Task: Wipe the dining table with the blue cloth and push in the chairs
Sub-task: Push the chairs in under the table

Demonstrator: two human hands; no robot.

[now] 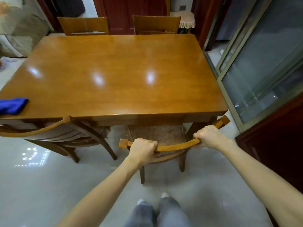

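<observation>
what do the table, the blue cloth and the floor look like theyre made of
Table: apparently wood with a glossy varnish; grain lines and sharp lamp glints show on the top.
Blue cloth: soft, matte fabric, possibly microfibre; it lies folded and fuzzy-looking at the table's left edge.
Floor: likely polished pale tile or stone; it mirrors lights, though joints are hard to make out.

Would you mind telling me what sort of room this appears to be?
Most likely a home dining area: a glossy wooden dining table with matching wooden chairs around it, such as the far chairs, on a tiled floor, beside a sliding glass door.
</observation>
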